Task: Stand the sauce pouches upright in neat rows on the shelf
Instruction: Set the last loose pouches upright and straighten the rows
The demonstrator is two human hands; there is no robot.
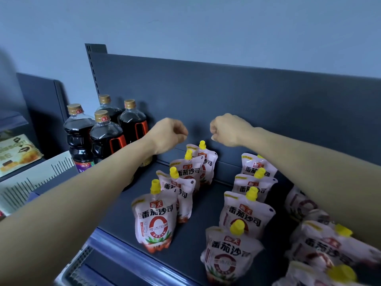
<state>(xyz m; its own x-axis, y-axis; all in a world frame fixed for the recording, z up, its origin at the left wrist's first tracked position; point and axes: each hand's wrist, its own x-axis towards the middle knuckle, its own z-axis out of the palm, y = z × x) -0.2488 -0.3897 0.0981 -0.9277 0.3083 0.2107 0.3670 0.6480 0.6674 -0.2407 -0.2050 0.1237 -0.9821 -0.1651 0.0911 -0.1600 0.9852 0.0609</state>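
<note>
White sauce pouches with yellow caps stand on the dark shelf (208, 200). A left row runs from the front pouch (153, 220) back to the rearmost pouch (207, 162) by the back panel. A second row stands to the right, led by a front pouch (228, 254). More pouches (321, 246) lie tumbled at the far right under my right forearm. My left hand (169, 135) and my right hand (228, 130) hover above the rearmost pouch, both loosely closed, holding nothing, not touching it.
Several dark soy sauce bottles (105, 135) with gold caps stand at the shelf's left end. The shelf's back panel (268, 104) rises behind. A blue price rail (132, 254) edges the shelf front. Packaged goods (16, 153) sit on the neighbouring shelf at left.
</note>
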